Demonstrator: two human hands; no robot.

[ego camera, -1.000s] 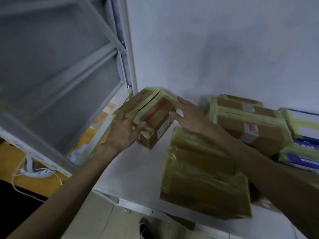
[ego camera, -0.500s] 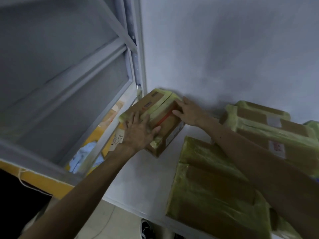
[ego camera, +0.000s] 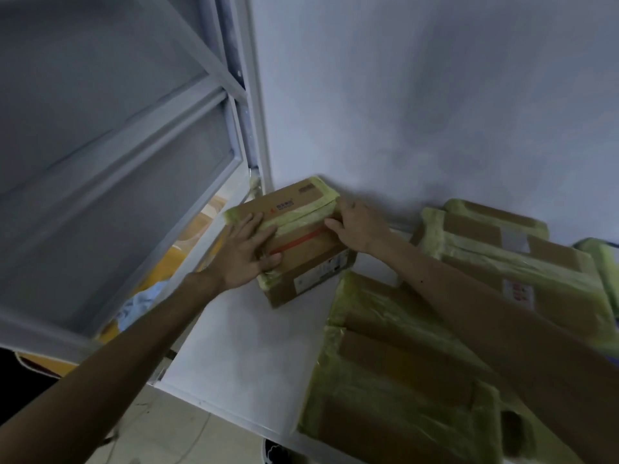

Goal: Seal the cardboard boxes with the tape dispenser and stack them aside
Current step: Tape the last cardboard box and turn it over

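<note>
Beyond the large taped box nearest us, we are stacking the small box on the shelf by the wall. Our left hand lies flat on it, fingers spread, and our right hand curls over its far corner. Next, we judge, both release.

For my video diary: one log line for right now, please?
small taped box: on white table, near wall | left hand: flat on top | right hand: grips right end
</note>
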